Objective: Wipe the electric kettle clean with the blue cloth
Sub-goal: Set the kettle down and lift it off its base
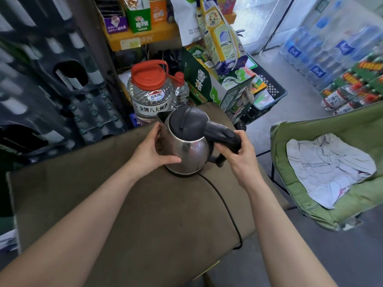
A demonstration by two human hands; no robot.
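On brown table, L hand cups kettle body, R hand grips handle.

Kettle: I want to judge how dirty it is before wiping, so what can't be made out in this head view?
- Head view: the far side of the kettle faces away; its left flank sits under the left hand.
- The handle is partly wrapped by the right hand.
- The inside is hidden by the shut lid.
- The cord drops past the table edge; its plug is unseen.
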